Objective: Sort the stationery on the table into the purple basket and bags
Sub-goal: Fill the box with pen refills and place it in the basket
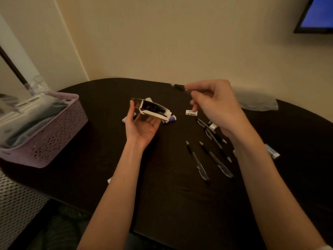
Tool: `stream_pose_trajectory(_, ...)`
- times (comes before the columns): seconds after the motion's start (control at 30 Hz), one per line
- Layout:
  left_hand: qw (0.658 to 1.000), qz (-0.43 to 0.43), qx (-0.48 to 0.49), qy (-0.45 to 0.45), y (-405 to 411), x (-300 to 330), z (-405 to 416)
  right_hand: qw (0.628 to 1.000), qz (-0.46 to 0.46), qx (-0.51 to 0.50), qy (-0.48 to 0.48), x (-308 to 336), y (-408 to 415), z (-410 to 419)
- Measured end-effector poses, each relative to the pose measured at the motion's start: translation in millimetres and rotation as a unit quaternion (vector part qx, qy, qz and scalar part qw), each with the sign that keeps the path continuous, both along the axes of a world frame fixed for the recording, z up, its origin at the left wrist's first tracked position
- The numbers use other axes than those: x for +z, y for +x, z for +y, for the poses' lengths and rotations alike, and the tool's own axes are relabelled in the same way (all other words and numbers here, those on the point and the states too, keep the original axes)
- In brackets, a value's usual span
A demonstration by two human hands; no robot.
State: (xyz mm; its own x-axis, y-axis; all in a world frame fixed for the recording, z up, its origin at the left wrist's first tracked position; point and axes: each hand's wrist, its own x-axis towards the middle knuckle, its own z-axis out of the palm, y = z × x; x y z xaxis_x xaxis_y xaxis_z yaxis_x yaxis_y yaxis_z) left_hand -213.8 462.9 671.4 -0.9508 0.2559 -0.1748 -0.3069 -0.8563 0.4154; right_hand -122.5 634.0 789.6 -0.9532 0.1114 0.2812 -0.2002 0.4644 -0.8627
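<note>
My left hand (142,126) holds a small open cardboard box (153,110) with dark items inside, raised above the middle of the dark table (90,177). My right hand (214,103) pinches a small dark object (179,86) between thumb and fingers, up and to the right of the box. Several black pens (212,156) lie on the table under my right forearm. White erasers (191,112) lie near the pens, and another eraser (170,119) shows just behind the box. The purple basket (54,134) stands at the left edge, stuffed with clear plastic bags.
A clear plastic bag (257,102) lies at the table's far right. An eraser (272,151) sits near the right edge, and a small white piece (109,180) by my left forearm. A white woven surface (16,208) is below the basket. A screen (317,13) hangs top right.
</note>
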Motion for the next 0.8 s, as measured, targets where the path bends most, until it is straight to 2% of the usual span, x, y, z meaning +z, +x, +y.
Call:
stream_pose_trajectory(0.07, 1.0, -0.004, 0.005, 0.013, -1, -1, 0, 0.998, -0.008, 0.056, 0.009, 5, 8, -1)
stream_pose_trajectory(0.17, 1.0, -0.001, 0.007, 0.02, -2, -2, -1, 0.994, 0.023, 0.091, 0.051, 9, 15, -8)
stream_pose_trajectory(0.3, 1.0, 0.013, 0.002, 0.022, -1, -1, -2, 0.99, 0.076, 0.07, 0.094, 7, 17, -18)
stream_pose_trajectory(0.53, 0.999, 0.037, -0.023, -0.013, -1, -2, 3, 0.967, 0.106, 0.047, 0.226, -10, 4, -31)
stream_pose_trajectory(0.7, 0.998, 0.043, -0.035, -0.04, 1, -2, 7, 0.976, 0.09, 0.088, 0.175, -29, -10, -35)
stream_pose_trajectory(0.8, 0.998, 0.035, -0.028, -0.046, 2, -2, 5, 0.985, 0.088, 0.103, 0.111, -33, -15, -33)
